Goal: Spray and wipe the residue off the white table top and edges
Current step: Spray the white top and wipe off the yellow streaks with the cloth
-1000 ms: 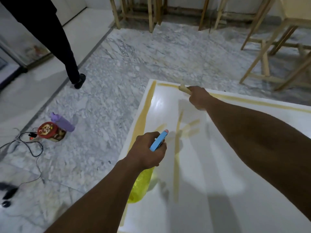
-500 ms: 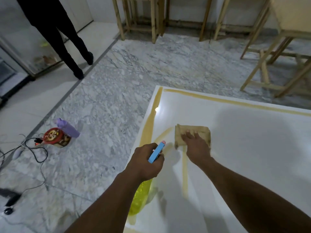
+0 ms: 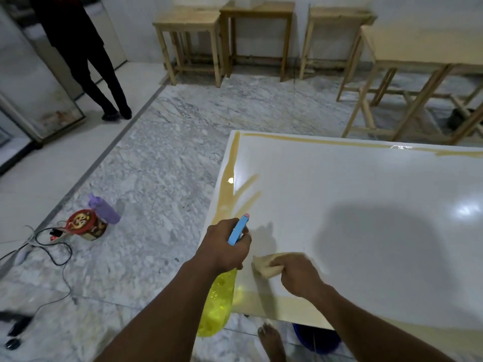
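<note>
The left hand [image 3: 224, 246] is curled tight round the neck of the yellow spray bottle [image 3: 217, 304], held over the near left corner of the white table [image 3: 366, 205], where the right hand [image 3: 298, 275] bunches a tan cloth [image 3: 264, 265] against the top, with amber residue [image 3: 231, 165] streaking the table's left and far edges.

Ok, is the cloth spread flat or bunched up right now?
Bunched: the cloth is a crumpled wad gripped under the right hand, pressed on the white table top.
</note>
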The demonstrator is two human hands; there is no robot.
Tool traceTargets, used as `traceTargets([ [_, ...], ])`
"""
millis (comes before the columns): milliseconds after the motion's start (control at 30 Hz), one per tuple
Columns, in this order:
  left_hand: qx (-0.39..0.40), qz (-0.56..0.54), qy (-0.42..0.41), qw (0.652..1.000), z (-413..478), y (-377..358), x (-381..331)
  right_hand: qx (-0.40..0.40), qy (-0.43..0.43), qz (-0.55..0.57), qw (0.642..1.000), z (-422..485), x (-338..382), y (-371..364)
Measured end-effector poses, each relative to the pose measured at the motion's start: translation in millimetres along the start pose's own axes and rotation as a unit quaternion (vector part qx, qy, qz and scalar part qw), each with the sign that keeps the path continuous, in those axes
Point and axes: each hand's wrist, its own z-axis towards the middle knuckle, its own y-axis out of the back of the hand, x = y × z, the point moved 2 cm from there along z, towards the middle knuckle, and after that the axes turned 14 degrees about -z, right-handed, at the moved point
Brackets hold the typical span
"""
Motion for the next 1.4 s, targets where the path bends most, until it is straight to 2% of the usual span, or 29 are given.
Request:
traceTargets([
  [33,-0.002,-0.004,-0.003,1.000,-4,3,-1,0.019,-0.039,0.099,0.994,2,-5,15],
  [67,-0.004,-0.008,-0.005,1.000,-5,5,-1,0.043,-0.072,0.222,0.971,5,-12,30],
  [100,-0.006,-0.008,-0.006,1.000,-5,6,-1,0.068,-0.088,0.367,0.923,11,-21,40],
  [133,-0.007,-0.006,-0.004,1.000,-4,7,-2,0.109,-0.112,0.498,0.853,18,-32,45],
  [167,-0.007,-0.004,-0.001,1.000,-1,8,-3,0.146,-0.146,0.580,0.788,23,-40,50],
  [200,-0.008,-0.004,0.002,1.000,3,9,-5,0.180,-0.169,0.609,0.754,29,-43,55],
  [300,-0.015,0.002,0.014,1.000,24,15,-8,0.254,-0.159,0.617,0.728,58,-37,67],
  [400,-0.027,0.004,0.024,0.999,56,23,-10,0.278,-0.131,0.585,0.750,112,-24,89],
  [467,-0.038,-0.004,0.024,0.999,79,27,-12,0.237,-0.117,0.571,0.777,161,-24,111],
  [533,-0.049,-0.013,0.021,0.998,99,30,-14,0.170,-0.111,0.502,0.841,215,-30,140],
  [600,-0.057,-0.014,0.022,0.998,115,34,-15,0.107,-0.070,0.395,0.910,265,-27,171],
  [667,-0.068,-0.017,0.034,0.997,129,39,-12,0.020,-0.058,0.199,0.978,313,-16,197],
  [700,-0.074,-0.021,0.041,0.996,134,42,-10,-0.038,-0.055,0.091,0.994,332,-13,204],
  [767,-0.088,-0.021,0.053,0.994,142,47,-4,-0.073,-0.036,-0.006,0.997,363,-5,205],
  [867,-0.098,-0.020,0.058,0.993,143,49,5,-0.025,-0.014,-0.086,0.996,380,-7,165],
  [1033,-0.115,-0.011,0.095,0.989,139,54,25,-0.035,0.031,-0.232,0.972,360,11,79],
  [1233,-0.107,-0.003,0.083,0.991,129,56,22,0.036,0.066,-0.214,0.974,288,29,33],
  [1400,-0.092,0.005,0.045,0.995,100,60,10,0.041,0.074,-0.196,0.977,178,49,-4],
])
